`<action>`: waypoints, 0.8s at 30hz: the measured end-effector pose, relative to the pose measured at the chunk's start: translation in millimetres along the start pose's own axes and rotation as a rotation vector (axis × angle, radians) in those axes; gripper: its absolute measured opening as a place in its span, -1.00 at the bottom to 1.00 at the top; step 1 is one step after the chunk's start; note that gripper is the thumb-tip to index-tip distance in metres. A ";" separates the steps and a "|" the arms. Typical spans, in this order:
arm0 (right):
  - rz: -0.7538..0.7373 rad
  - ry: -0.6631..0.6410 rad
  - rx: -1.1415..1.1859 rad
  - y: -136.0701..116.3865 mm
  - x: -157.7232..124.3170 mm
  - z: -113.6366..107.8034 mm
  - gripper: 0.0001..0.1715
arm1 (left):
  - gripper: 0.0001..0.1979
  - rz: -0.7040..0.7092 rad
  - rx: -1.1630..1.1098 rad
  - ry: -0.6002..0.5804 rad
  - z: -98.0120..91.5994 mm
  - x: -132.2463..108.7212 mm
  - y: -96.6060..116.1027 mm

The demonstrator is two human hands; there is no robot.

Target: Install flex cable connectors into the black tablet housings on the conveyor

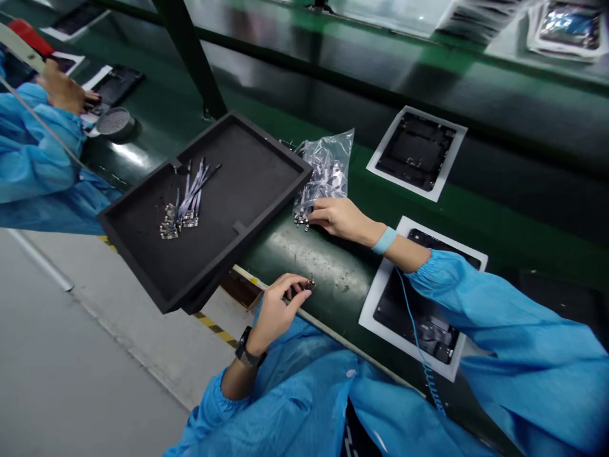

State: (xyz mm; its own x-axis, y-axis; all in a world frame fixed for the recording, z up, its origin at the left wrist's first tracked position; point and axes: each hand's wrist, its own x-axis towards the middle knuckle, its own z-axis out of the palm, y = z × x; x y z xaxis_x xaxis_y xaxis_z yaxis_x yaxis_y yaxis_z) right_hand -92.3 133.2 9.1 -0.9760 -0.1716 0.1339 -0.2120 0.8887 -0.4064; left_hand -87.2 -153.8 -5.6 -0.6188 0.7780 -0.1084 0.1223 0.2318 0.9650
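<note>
Near the bench's front edge, my left hand (281,306) pinches a small circuit board (309,284) between thumb and fingertips. Farther up, my right hand (340,219) has its fingers closed at the mouth of a clear plastic bag (328,168). Small metallic parts fill the bag, and some stick out beside my fingertips; whether I grip the bag or a part cannot be made out. To the left lies a black foam tray (247,171), overhanging the bench edge. Several small boards with flat ribbon cables (183,216) are heaped in it.
Opened tablet housings on white sheets lie at right, one farther back (416,152) and one under my right forearm (409,304). A coiled blue cord (431,381) runs from my wristband. At left, a co-worker's hand (66,89) works near a round grey container (115,123). A green post (190,57) stands behind the tray.
</note>
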 end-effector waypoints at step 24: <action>0.801 0.544 1.434 -71.1 -129.1 -38.5 -0.59 | -0.72 -0.144 -0.533 -0.035 60.5 83.8 44.5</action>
State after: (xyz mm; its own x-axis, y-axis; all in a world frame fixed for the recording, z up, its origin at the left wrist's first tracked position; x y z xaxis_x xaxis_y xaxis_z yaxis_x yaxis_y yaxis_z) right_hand 50.7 108.5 55.5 -0.7895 0.5079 -0.3446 0.1123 -0.4324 -0.8947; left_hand -86.7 -43.0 13.8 -0.5731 0.7813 -0.2471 -0.3767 0.0165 0.9262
